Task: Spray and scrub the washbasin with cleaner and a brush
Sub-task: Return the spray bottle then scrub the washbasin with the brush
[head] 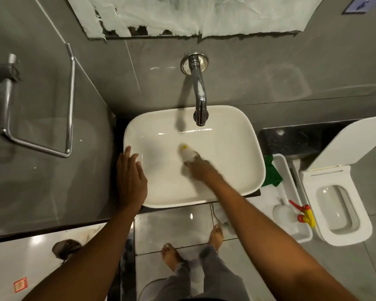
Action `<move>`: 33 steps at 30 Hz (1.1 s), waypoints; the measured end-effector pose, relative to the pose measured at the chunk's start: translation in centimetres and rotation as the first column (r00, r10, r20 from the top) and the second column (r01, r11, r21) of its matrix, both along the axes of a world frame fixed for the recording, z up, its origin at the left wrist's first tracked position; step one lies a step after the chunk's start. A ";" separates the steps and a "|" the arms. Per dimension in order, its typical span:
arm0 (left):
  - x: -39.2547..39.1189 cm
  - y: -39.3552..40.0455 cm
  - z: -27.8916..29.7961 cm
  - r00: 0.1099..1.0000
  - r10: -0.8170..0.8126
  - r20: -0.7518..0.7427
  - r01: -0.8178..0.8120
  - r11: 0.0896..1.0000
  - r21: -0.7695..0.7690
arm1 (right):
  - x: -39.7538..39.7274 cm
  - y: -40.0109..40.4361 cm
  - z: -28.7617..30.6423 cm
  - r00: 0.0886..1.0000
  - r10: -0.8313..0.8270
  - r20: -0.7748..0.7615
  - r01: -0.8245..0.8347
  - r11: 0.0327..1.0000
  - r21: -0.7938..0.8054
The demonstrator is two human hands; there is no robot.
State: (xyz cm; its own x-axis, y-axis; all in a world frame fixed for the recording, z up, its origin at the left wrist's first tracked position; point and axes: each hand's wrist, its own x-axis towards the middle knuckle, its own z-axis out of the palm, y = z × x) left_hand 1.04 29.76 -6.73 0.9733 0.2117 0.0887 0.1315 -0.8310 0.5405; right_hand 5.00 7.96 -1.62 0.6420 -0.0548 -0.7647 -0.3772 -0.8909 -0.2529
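Note:
A white rectangular washbasin [232, 135] sits below a chrome wall tap [199, 92]. My right hand [201, 170] reaches into the bowl, closed around a white brush [188, 154] with a yellow tip; the brush is blurred, and its tip points toward the back of the bowl. My left hand [130, 179] rests flat on the basin's front left rim, fingers spread, holding nothing. A spray bottle [303, 215] with a red and yellow trigger lies in a white tray [284, 170] to the right of the basin.
A green cloth [272, 172] lies between basin and tray. A white toilet [336, 205] with raised lid stands at the right. A chrome towel rail [37, 146] is on the grey left wall. My bare feet [172, 255] stand on the tiled floor below the basin.

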 end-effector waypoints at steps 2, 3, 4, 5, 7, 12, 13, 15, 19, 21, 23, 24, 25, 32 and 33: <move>0.0 0.0 0.0 1.000 -0.003 -0.009 0.003 1.000 -0.006 | 0.9 -5.7 -0.1 0.988 -0.134 0.079 0.145 0.979 -0.143; 0.0 0.1 0.0 1.000 -0.003 -0.015 0.003 1.000 -0.012 | 1.1 -8.1 0.0 0.972 -0.217 0.092 0.231 0.955 -0.185; 0.0 0.2 -0.1 1.000 -0.001 -0.020 0.001 1.000 -0.019 | 1.2 -9.8 0.1 0.955 -0.284 0.089 0.296 0.935 -0.194; 0.1 0.2 -0.2 1.000 0.001 -0.022 -0.001 1.000 -0.023 | 1.2 -10.5 0.2 0.946 -0.318 0.062 0.324 0.931 -0.166; 0.1 0.3 -0.4 1.000 -0.001 -0.016 0.001 1.000 -0.028 | 0.6 -9.3 0.9 0.953 -0.288 -0.090 0.276 0.953 -0.127; 0.1 0.2 -0.2 1.000 -0.002 -0.020 0.001 0.999 -0.042 | -2.4 -0.7 1.9 0.983 -0.088 -0.161 0.084 0.996 -0.032; 0.1 0.2 -0.2 1.000 0.000 -0.028 -0.001 0.999 -0.047 | -2.6 0.7 1.9 0.982 -0.059 -0.179 0.062 0.998 0.013; 0.0 0.2 -0.1 0.999 -0.003 -0.032 0.001 0.998 -0.057 | -2.9 3.0 2.3 0.981 0.005 -0.195 0.004 0.999 0.049; 0.0 0.2 0.0 1.000 -0.002 -0.030 0.000 0.997 -0.078 | -3.7 7.0 3.0 0.976 0.151 -0.156 -0.146 0.988 0.040; -0.1 0.2 -0.1 1.000 -0.013 -0.024 0.011 0.997 -0.075 | -4.2 7.1 2.8 0.975 0.193 -0.112 -0.200 0.978 -0.060; -0.1 0.3 -0.1 1.000 -0.012 -0.017 0.011 0.997 -0.082 | -4.4 5.1 2.9 0.968 0.228 -0.103 -0.241 0.960 -0.140; -0.1 0.3 -0.2 1.000 -0.012 -0.015 0.011 0.996 -0.086 | -4.4 3.5 3.2 0.966 0.224 -0.129 -0.244 0.954 -0.174; -0.1 0.4 -0.2 1.000 -0.014 -0.012 0.013 0.996 -0.090 | -4.2 1.7 3.6 0.965 0.204 -0.165 -0.237 0.949 -0.209; -0.2 0.4 -0.3 1.000 -0.027 0.015 0.028 0.997 -0.078 | -2.9 -9.1 6.3 0.972 0.000 -0.233 -0.103 0.897 -0.430; -0.2 0.4 -0.3 0.999 -0.029 0.022 0.031 0.996 -0.080 | -3.0 -9.1 6.3 0.974 -0.026 -0.223 -0.074 0.901 -0.428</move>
